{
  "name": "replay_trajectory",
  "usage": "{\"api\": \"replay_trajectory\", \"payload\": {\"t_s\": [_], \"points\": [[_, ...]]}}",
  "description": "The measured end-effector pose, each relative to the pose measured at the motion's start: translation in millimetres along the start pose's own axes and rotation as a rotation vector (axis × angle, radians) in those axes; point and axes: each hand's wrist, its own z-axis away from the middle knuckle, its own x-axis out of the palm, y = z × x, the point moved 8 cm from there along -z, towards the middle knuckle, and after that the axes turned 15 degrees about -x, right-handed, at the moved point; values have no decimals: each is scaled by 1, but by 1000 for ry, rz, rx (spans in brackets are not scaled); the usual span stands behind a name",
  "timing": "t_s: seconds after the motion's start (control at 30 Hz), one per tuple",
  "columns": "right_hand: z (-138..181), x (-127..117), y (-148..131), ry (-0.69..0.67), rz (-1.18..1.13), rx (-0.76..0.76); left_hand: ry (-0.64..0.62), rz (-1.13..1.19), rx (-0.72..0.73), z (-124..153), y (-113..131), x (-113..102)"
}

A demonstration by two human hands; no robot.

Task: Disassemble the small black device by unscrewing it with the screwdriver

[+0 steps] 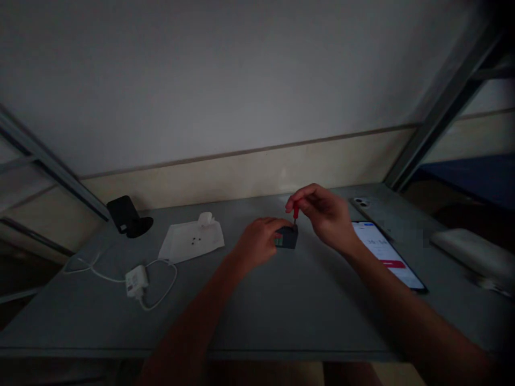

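Note:
My left hand (258,241) is closed around the left end of a small dark box-shaped device (286,239) that rests on the grey desk. A green and red patch shows on the device's front, beside my fingers. In my right hand (326,217) is a small screwdriver (296,209) with a red handle, pinched between thumb and fingers. It stands nearly upright, its tip at the top right corner of the device. The exact contact at the tip is too small to make out.
A white sheet (181,244) at left carries several tiny dark pieces (196,240) and a white plug-like item (205,218). Near it are a white adapter with cable (137,280) and a black stand (124,215). A lit phone (386,254), another phone (368,209) and a white case (475,252) lie right.

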Motion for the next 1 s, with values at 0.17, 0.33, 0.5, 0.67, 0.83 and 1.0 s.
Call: {"api": "replay_trajectory", "payload": {"t_s": [0.17, 0.33, 0.5, 0.67, 0.83, 1.0], "points": [[-1, 4, -4, -77, 16, 18, 7, -31, -11, -1, -1, 1], [0, 2, -4, -44, 28, 51, 5, -21, -5, 0, 0, 1], [-1, 6, -8, -115, -22, 23, 4, -6, -6, 0, 2, -1], [0, 2, -8, -65, 110, -14, -1, -36, -30, 0, 2, 0], [2, 9, -7, -156, 46, 4, 7, -59, -27, -1, 3, 2], [-2, 5, -16, -131, 169, -106, 4, -115, -38, -2, 2, 4]]}}
